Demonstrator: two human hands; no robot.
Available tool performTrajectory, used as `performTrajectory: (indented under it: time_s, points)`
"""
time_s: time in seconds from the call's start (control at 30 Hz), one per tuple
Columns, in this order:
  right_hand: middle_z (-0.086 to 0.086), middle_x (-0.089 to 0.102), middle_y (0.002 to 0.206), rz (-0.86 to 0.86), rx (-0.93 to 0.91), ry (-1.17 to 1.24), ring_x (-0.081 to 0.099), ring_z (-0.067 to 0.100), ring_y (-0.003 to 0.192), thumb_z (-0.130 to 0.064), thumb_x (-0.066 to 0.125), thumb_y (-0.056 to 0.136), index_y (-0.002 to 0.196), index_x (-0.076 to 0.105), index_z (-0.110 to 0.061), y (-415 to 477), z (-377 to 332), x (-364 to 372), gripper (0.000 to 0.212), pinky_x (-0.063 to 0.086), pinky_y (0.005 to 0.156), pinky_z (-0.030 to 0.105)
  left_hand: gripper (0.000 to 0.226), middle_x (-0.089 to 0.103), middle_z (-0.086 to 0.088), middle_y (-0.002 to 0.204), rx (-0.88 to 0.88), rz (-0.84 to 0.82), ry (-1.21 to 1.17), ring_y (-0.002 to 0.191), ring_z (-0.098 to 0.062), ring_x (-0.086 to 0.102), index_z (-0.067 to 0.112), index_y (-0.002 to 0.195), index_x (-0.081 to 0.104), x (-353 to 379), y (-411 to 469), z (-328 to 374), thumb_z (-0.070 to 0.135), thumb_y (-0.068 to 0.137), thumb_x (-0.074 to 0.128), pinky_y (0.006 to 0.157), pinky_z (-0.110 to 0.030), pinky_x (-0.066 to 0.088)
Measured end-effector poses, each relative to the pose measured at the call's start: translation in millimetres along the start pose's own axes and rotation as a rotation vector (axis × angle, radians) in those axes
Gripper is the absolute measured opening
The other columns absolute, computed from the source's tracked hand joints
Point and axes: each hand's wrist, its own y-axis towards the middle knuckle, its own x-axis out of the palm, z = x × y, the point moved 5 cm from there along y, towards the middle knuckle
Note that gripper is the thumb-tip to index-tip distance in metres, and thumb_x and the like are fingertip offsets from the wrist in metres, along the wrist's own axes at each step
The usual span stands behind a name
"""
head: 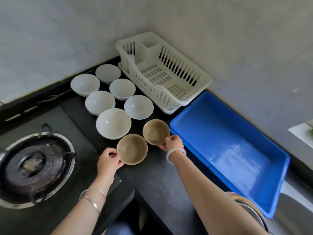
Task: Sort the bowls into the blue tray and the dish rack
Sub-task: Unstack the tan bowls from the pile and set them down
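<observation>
Two brown bowls stand on the black counter [152,175]. My left hand [108,162] pinches the left rim of the near brown bowl [132,149]. My right hand [172,143] pinches the near right rim of the far brown bowl [155,131]. Behind them stand several white bowls in two rows, the nearest and largest [113,122] beside the brown ones. The blue tray [254,189] lies to the right with nothing in it. The white dish rack [201,87] sits in the corner behind the tray, also holding nothing.
A gas burner [33,167] with a dark round plate sits at the left. Tiled walls close the corner behind the rack. A metal basin rim [250,207] shows at the bottom right, near the tray's front end.
</observation>
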Motion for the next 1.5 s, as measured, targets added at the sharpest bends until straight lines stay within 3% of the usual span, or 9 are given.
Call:
performTrajectory:
  time_s: [0.1,0.3,0.43,0.6,0.77,0.97,1.13,1.3,1.5]
  points:
    - [0.011,0.066,0.1,0.007,0.052,0.024,0.071,0.018,0.07,-0.011,0.053,0.09,0.085,0.047,-0.022,4.6,-0.2,6.2,0.013,0.051,0.046,0.021,0.009,0.063,-0.022,0.103,-0.007,0.007,-0.01,0.088,-0.029,0.066,0.011,0.088,0.055,0.7,4.0,-0.4,0.002,0.088,0.057,0.074,-0.034,0.056]
    - [0.011,0.06,0.104,-0.006,0.113,0.099,0.069,0.023,0.078,-0.009,0.053,0.091,0.086,0.047,-0.021,9.2,2.3,16.6,0.014,0.058,0.064,0.029,0.007,0.063,-0.021,0.1,-0.023,-0.004,0.001,0.085,-0.029,0.066,0.006,0.093,0.056,2.5,10.2,-2.8,0.002,0.088,0.056,0.072,-0.034,0.056]
    - [0.009,0.06,0.103,-0.013,0.108,0.115,0.069,0.02,0.076,-0.011,0.052,0.092,0.099,0.048,-0.02,10.6,3.5,19.1,0.013,0.057,0.059,0.027,0.007,0.062,-0.02,0.1,-0.029,0.0,-0.003,0.084,-0.029,0.066,0.006,0.093,0.056,3.8,12.4,-2.8,0.001,0.088,0.055,0.07,-0.033,0.056]
    - [0.008,0.061,0.1,-0.041,0.082,0.097,0.069,0.023,0.085,-0.01,0.053,0.092,0.099,0.049,-0.019,12.9,2.2,22.1,0.013,0.058,0.077,0.031,0.008,0.062,-0.02,0.101,-0.052,-0.002,-0.036,0.08,-0.026,0.066,0.006,0.093,0.055,2.8,13.7,-4.6,0.0,0.088,0.055,0.073,-0.036,0.056]
    - [0.009,0.061,0.102,-0.053,0.078,0.072,0.069,0.02,0.083,-0.01,0.055,0.091,0.097,0.052,-0.018,10.7,3.8,21.2,0.01,0.057,0.067,0.027,0.006,0.061,-0.019,0.102,-0.06,0.015,-0.058,0.084,-0.03,0.066,0.005,0.093,0.056,2.8,12.8,-3.9,0.0,0.089,0.055,0.072,-0.035,0.056]
    - [0.009,0.063,0.101,-0.075,0.063,0.033,0.069,0.021,0.084,-0.01,0.057,0.09,0.092,0.053,-0.018,9.8,6.5,23.0,0.009,0.058,0.075,0.031,0.004,0.061,-0.019,0.101,-0.05,0.038,-0.061,0.091,-0.034,0.065,0.004,0.091,0.056,3.7,10.6,-3.7,0.001,0.089,0.055,0.068,-0.032,0.055]
    - [0.005,0.062,0.093,-0.106,0.083,0.019,0.07,0.017,0.075,-0.014,0.057,0.091,0.098,0.053,-0.017,4.4,4.6,23.0,0.009,0.058,0.064,0.027,0.005,0.061,-0.019,0.102,-0.047,0.051,-0.077,0.091,-0.033,0.065,0.005,0.091,0.056,3.7,9.1,-3.9,0.002,0.089,0.055,0.069,-0.032,0.054]
    - [0.003,0.062,0.098,-0.141,0.066,-0.007,0.069,0.015,0.073,-0.019,0.053,0.093,0.099,0.053,-0.019,-5.0,1.2,16.9,0.006,0.056,0.058,0.023,0.02,0.061,-0.016,0.114,-0.028,0.041,-0.077,0.102,-0.029,0.062,0.009,0.111,0.057,5.3,3.5,-3.8,0.008,0.091,0.054,0.08,-0.035,0.054]
    - [-0.001,0.062,0.103,-0.169,-0.055,-0.101,0.068,0.016,0.08,-0.023,0.05,0.095,0.111,0.056,-0.02,-21.7,-5.2,-9.0,0.018,0.057,0.071,0.026,0.038,0.054,-0.011,0.132,0.055,0.055,0.049,0.105,-0.024,0.057,0.011,0.132,0.048,8.2,-18.6,-2.1,0.016,0.094,0.049,0.096,-0.04,0.047]
